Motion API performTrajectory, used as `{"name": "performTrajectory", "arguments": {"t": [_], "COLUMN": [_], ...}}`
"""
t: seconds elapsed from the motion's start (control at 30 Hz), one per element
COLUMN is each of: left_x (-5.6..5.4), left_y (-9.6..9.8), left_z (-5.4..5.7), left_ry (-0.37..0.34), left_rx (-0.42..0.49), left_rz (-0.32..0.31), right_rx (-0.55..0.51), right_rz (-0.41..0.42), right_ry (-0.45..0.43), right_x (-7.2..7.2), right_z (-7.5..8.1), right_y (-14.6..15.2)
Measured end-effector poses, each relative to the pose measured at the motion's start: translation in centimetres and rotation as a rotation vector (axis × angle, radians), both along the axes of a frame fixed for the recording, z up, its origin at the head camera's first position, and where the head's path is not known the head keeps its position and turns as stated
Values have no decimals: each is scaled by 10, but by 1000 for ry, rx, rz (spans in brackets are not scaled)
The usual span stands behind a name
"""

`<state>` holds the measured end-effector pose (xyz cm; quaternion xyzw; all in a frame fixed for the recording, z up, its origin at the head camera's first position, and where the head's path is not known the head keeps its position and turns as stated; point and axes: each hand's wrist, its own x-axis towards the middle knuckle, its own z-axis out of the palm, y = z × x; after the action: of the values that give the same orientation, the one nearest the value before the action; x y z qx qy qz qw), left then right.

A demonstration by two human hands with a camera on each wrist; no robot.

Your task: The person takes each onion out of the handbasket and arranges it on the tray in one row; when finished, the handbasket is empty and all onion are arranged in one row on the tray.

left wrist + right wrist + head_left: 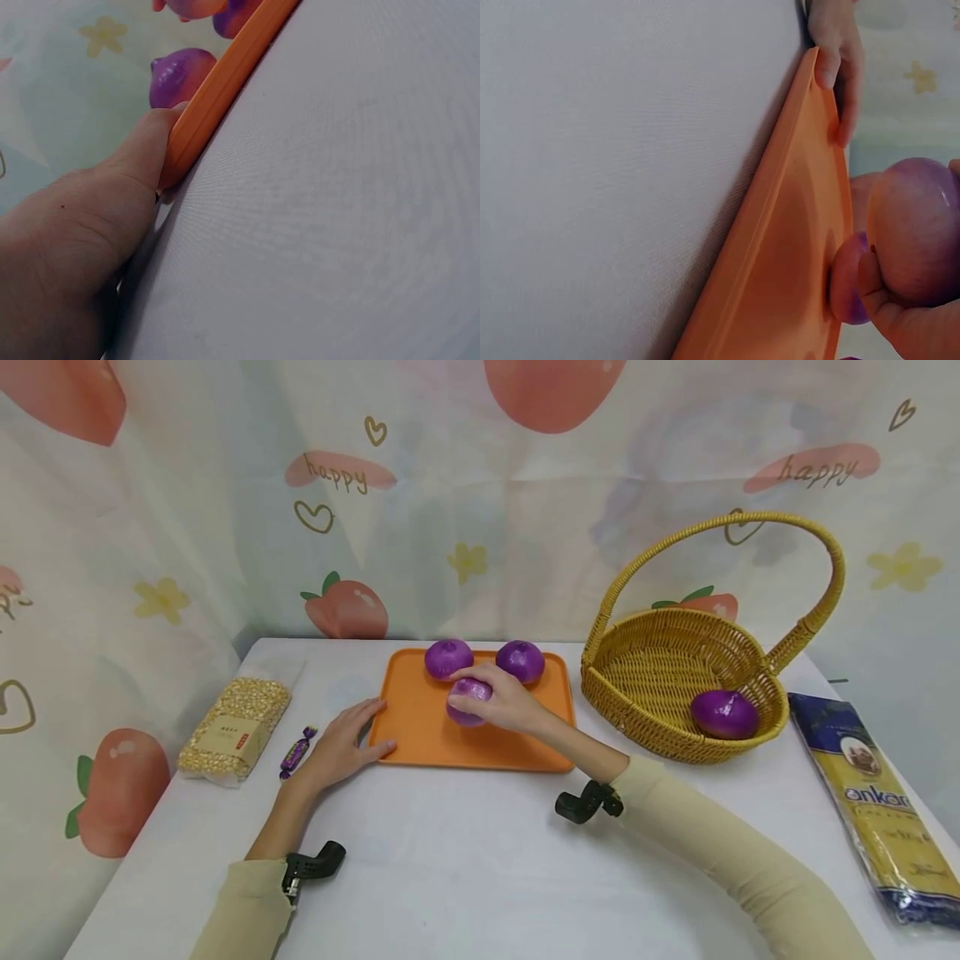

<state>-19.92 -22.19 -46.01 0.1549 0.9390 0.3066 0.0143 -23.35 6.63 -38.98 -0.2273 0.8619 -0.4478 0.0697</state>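
Observation:
A purple onion [465,717] is held by my right hand [504,697] over the orange tray [517,752]. Thumb and fingers curl round its sides, as the right wrist view also shows on the pale underside of the onion [915,232]. My left hand [341,747] rests at the tray's near left corner, its thumb over the rim and its fingers stretched along the left edge. Towards the back of the tray sit two more purple onions, a left onion [448,657] and a right onion [521,662].
At the right stands a yellow wicker basket [637,727] with a tall handle and one purple onion [724,714] inside. A blue and gold packet [877,810] lies beyond it. On the left are a bag of yellow kernels [238,727] and a purple-wrapped candy [297,753].

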Motion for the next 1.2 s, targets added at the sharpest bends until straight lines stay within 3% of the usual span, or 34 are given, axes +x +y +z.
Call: {"name": "performTrajectory", "arguments": {"t": [0.23, 0.73, 1.2], "left_x": [0, 0, 0], "left_y": [1, 2, 2], "left_z": [0, 1, 0], "left_ry": [-11, -28, -33], "left_rx": [-9, -19, -14], "left_rz": [11, 27, 26], "right_rx": [48, 115, 193], "right_rz": [-14, 64, 58], "right_ry": [-83, -68, -67], "right_x": [-4, -9, -8], "right_z": [0, -8, -18], "right_y": [-10, -25, -30]}}
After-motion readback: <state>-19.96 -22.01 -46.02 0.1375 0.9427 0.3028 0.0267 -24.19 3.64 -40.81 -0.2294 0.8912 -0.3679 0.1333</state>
